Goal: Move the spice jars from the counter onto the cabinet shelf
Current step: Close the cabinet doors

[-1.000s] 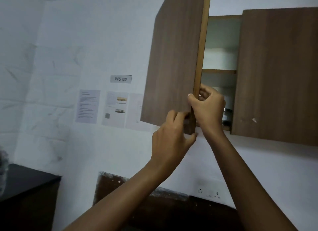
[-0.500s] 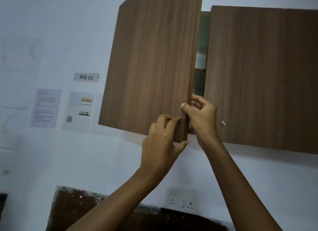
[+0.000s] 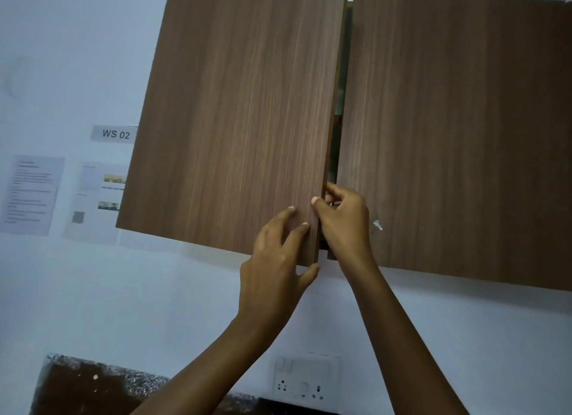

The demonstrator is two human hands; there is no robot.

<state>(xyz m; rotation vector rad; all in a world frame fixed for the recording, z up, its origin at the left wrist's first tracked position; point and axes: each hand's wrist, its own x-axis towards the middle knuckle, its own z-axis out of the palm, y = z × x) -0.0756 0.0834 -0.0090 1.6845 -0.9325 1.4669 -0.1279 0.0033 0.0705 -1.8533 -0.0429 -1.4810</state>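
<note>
- The right hand [image 3: 343,223] grips the free edge of the left door [image 3: 235,120], its fingers curled into the opening and its thumb on the front face. The left hand [image 3: 275,260] pinches the lower corner, with its fingers flat on the wood and its thumb hooked underneath.
- The left door stands slightly ajar beside the closed right door [image 3: 458,136]. One look cannot settle whether it is being opened or shut.
- If it is being shut, the right hand's fingers should probably leave the gap [image 3: 335,154] first, while the left hand's flat fingers press the door home gently.
- If it is being opened, it would be best swung wide, since a jar needs room to pass.
- The spice jars are out of view. The cabinet shelf is hidden behind the doors, and the gap is too dark to show anything.
- Two printed sheets [image 3: 31,195] hang on the wall, their text too small to read.
- A socket plate [image 3: 305,379] sits below, with no legible marking.
- A small label [image 3: 115,134] reads "WS 02".
</note>
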